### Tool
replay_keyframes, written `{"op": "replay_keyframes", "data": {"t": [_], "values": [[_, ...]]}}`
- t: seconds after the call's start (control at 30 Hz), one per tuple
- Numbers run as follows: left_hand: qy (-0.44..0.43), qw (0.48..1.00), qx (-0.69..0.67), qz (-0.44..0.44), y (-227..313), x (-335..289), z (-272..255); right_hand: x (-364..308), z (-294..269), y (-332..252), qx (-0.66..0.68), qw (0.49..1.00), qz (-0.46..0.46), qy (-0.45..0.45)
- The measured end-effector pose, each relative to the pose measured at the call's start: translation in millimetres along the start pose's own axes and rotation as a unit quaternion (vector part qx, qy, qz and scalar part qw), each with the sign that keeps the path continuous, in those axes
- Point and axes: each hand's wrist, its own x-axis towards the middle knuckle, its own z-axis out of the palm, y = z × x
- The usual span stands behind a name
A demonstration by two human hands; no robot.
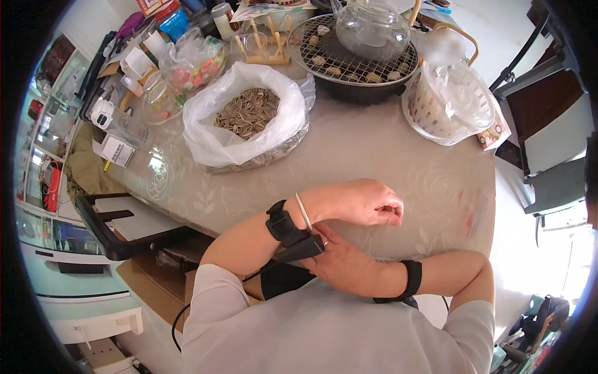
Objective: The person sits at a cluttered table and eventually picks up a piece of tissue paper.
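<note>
My left forearm reaches across the table's near edge, and my left hand (372,203) rests above the tabletop with its fingers curled in and nothing visible in them. A black strap (281,223) and a pale bangle (303,210) circle that wrist. Below the strap sits a small black box-shaped device (301,249), with a cable near it. My right hand (344,262) is tucked under the left wrist, its fingers closed at the device's right end; some fingertips are hidden. A ring shows on one finger, and a black band (413,278) wraps the right wrist.
An open white plastic bag (196,118) of sunflower seeds (250,111) stands ahead on the table (349,146). Behind are a round grill (349,68) with a glass teapot (372,31), a white basket (430,103), and a bag of wrapped sweets (193,62). A chair (118,230) stands left.
</note>
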Motion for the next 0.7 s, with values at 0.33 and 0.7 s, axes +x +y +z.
{"op": "replay_keyframes", "data": {"t": [0.33, 0.7], "values": [[0.001, 1.000, 0.011, 0.003, 4.7, -0.1, -1.8, 0.3, 10.8, 1.5, 0.067, 0.995, -0.003, 0.076], [-0.018, 0.999, 0.028, -0.021, -0.9, -1.1, 3.8, -0.1, 20.0, -2.0, 0.050, 0.992, 0.000, 0.114]]}}
